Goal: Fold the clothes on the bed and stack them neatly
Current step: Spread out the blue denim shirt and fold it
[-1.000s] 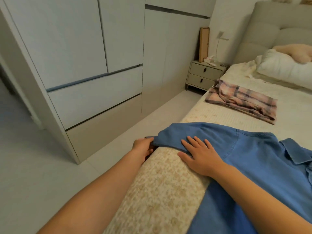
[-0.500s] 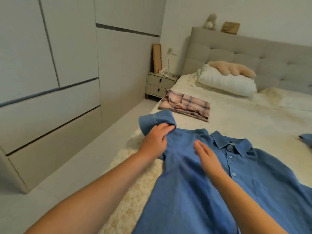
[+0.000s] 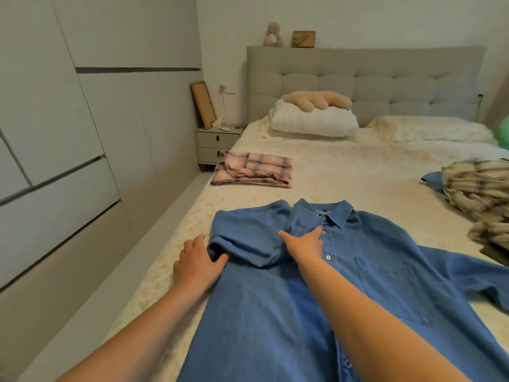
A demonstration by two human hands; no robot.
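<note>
The bed (image 3: 344,172) is seen spread with a cream patterned cover, a padded headboard (image 3: 385,84) at its far end and a wardrobe (image 3: 68,133) along the left wall. A blue shirt (image 3: 371,271) is laid front-up across the near part of the bed, collar toward the headboard, its left sleeve folded inward over the chest. A white pillow (image 3: 314,122) is set against the headboard, a tan plush toy lying on it. A folded pink plaid garment (image 3: 253,172) is placed near the left edge of the bed, well apart from the shirt. A heap of beige plaid clothes (image 3: 479,194) is seen at the right edge (unfolded, with a blue piece showing beneath). A nightstand (image 3: 214,146) stands beside the bed. The left hand (image 3: 197,261) is laid at the shirt's left edge, its grip apart, thumb touching the folded sleeve cuff. The right hand (image 3: 305,245) is pressed flat on the folded sleeve just below the collar, fingers straight.
</note>
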